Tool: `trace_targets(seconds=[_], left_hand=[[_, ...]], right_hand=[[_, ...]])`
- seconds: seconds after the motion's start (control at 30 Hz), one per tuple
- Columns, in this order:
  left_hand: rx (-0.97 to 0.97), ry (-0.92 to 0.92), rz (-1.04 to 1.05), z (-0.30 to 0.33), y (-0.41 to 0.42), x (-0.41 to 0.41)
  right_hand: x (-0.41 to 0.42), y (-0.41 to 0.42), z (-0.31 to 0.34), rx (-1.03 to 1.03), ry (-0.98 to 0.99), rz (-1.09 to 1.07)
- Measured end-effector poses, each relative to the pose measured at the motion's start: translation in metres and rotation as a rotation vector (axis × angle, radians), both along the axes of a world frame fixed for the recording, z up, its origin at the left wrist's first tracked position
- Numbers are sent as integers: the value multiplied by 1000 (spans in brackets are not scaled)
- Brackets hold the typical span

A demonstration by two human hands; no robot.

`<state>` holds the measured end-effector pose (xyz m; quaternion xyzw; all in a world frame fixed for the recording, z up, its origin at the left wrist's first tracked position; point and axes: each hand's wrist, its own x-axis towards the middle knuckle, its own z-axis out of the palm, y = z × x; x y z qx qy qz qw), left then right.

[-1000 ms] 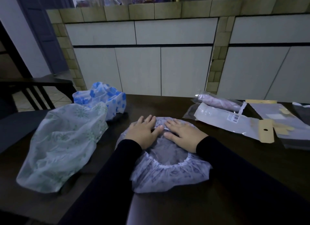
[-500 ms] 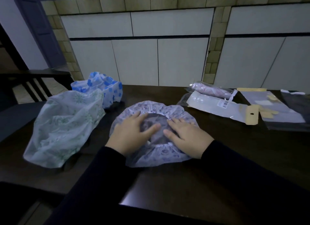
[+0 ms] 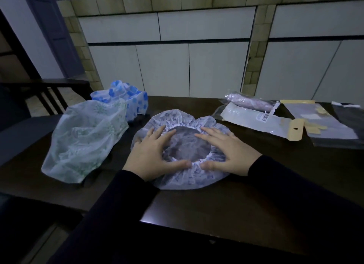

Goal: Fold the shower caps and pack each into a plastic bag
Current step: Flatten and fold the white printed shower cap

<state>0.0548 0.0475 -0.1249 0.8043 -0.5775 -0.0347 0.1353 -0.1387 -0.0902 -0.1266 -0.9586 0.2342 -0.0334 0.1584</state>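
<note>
Both hands flat on shower cap

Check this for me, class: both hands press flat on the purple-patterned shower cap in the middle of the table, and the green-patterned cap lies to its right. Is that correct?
One detail is wrong. The head view shows the left hand and right hand flat on the purple-patterned shower cap, but the green-patterned cap lies to its left, not its right.

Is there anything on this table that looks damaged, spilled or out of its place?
Nothing stands out. Both hands, left hand and right hand, press the purple shower cap flat on the table. The green cap and blue cap lie crumpled, simply unfolded. The plastic bags lie loosely overlapped.
</note>
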Motion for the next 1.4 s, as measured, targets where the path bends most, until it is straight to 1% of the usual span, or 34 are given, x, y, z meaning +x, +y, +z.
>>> trace_targets(seconds=[0.03,0.07,0.13,0.2,0.3,0.37,0.43,0.5,0.6,0.73,0.8,0.9,1.0,1.1,1.13,1.2,1.23,1.3,1.37,1.4], left_hand=[[-36,-14,3,0,1,-4],[-32,0,-3,-1,2,-8],[98,50,-29,-5,2,-14],[248,47,-31,-8,1,-14],[319,64,-21,-5,-1,-6],[280,100,-42,-4,1,-4],[177,166,-65,-5,4,-1],[45,273,-74,-10,5,4],[-50,426,-58,-14,1,11],[-41,455,-59,-16,-3,16],[-105,501,-77,-16,-3,17],[-244,623,-96,-13,-3,16],[-355,652,-175,-8,1,14],[-330,658,-222,-6,4,17],[-326,637,-210,-7,3,18],[-358,562,-87,-7,-1,17],[-381,553,-13,-5,-4,16],[-433,605,76,-2,-9,16],[-447,614,161,0,-14,18],[-415,576,205,-1,-17,22]], right_hand=[[-1,-1,0,16,-9,24],[-1,-1,0,33,10,48],[0,-5,-4,35,98,87],[1,-9,-5,16,166,99],[1,-11,-5,19,181,87],[-1,-11,-5,82,109,75],[-7,-10,-3,146,-45,71],[-15,-12,0,100,-157,112],[-23,-15,3,24,-177,187],[-26,-23,-2,48,-145,192],[-25,-25,-4,63,-186,166],[-22,-23,-5,62,-340,49],[-15,-27,-6,102,-542,-204],[-10,-30,-4,186,-671,-434],[-11,-31,-4,204,-679,-454],[-17,-35,-5,238,-659,-372],[-20,-38,-7,258,-643,-301],[-25,-40,-7,305,-602,-214],[-24,-43,-8,289,-612,-259],[-21,-44,-8,260,-648,-310]])
